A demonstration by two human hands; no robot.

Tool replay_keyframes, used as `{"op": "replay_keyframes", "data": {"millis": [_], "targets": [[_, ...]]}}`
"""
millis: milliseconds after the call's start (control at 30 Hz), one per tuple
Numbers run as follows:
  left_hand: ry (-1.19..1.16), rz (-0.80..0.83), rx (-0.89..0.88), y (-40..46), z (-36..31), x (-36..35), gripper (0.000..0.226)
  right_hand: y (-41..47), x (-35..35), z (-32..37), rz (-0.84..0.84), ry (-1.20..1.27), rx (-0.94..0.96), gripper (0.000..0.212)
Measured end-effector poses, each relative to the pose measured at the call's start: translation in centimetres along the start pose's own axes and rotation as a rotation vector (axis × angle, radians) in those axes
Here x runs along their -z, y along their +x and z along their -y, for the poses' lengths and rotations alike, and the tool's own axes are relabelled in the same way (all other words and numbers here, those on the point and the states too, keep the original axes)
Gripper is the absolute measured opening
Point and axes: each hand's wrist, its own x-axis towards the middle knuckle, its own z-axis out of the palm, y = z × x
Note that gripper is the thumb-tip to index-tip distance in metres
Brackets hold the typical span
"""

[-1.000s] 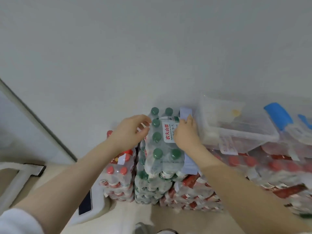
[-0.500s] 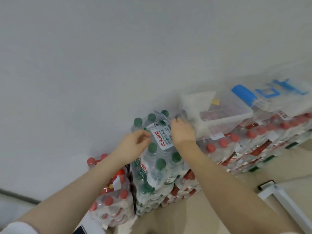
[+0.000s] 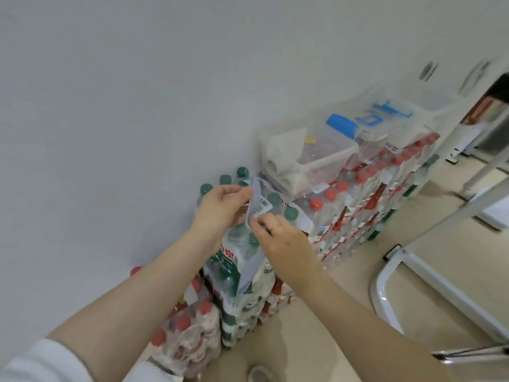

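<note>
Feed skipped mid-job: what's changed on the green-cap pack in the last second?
The left hand moved in from the left edge of the green-cap pack, and the right hand drew back from its far end. Both now pinch the wrap, pulled up into a loose flap. The pack stays on its stack; the red-cap packs and bins are unmoved.

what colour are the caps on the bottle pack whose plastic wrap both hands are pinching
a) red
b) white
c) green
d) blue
c: the left hand and right hand pinch the plastic wrap of the top pack, whose caps are green. The red-capped packs lie beside and below it.
</note>
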Motion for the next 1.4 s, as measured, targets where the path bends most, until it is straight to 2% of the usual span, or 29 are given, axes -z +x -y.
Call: {"op": "replay_keyframes", "data": {"millis": [67,167,233,267,367,433,500,567,667,733,800,900,1000,1100,1200,1400], "targets": [[0.098,0.046,0.016,-0.9,0.9,0.1,0.030,-1.1,0.3,1.0,0.007,0.025,-0.018,0.039],[0.114,0.118,0.073,-2.1,2.0,-0.1,0.020,-2.6,1.1,2.3,0.041,0.025,-0.089,0.048],[0.079,0.210,0.181,-3.2,2.5,-0.4,0.018,-3.6,2.3,3.3,0.145,0.051,-0.171,0.032],[0.058,0.274,0.259,-3.8,2.8,-0.5,0.022,-3.8,2.9,3.5,0.213,0.155,-0.205,0.023],[-0.024,0.446,0.476,-5.3,4.3,-0.6,0.035,-5.5,3.8,3.3,0.174,0.128,-0.181,0.030],[-0.158,0.464,0.571,-5.5,5.4,-0.8,0.045,-6.5,3.8,3.3,0.120,0.224,-0.315,0.024],[-0.246,0.411,0.604,-5.9,6.1,-1.3,0.037,-7.1,4.3,3.5,0.131,0.092,-0.348,0.020],[-0.240,0.378,0.542,-6.2,6.7,-2.1,0.026,-8.8,3.7,3.3,0.052,-0.046,-0.245,0.033],[-0.189,0.325,0.372,-6.7,6.2,-3.4,0.021,-10.9,2.9,3.2,0.055,-0.020,-0.288,0.047],[-0.260,0.269,0.324,-6.7,5.4,-4.3,0.025,-12.4,2.5,3.2,0.064,0.042,-0.362,0.039],[-0.287,0.295,0.305,-6.7,4.3,-5.2,0.033,-13.2,3.0,2.9,-0.006,0.188,-0.485,0.022],[-0.101,0.481,0.169,-7.4,3.1,-6.5,0.019,-12.4,5.7,1.7,-0.278,0.542,-0.851,0.011],[0.042,0.565,0.027,-9.1,1.7,-7.5,0.022,-11.2,8.5,-0.7,-0.389,0.885,-1.031,0.024],[0.138,0.575,-0.113,-10.4,0.8,-8.7,0.011,-10.4,11.0,-2.8,-0.392,1.076,-1.018,0.017],[0.201,0.538,-0.220,-11.3,-0.2,-9.8,0.008,-10.2,13.0,-4.1,-0.366,1.044,-0.969,0.016],[0.225,0.501,-0.295,-13.3,-1.4,-12.1,0.012,-10.7,15.3,-5.7,-0.263,1.034,-0.881,0.018]]}}
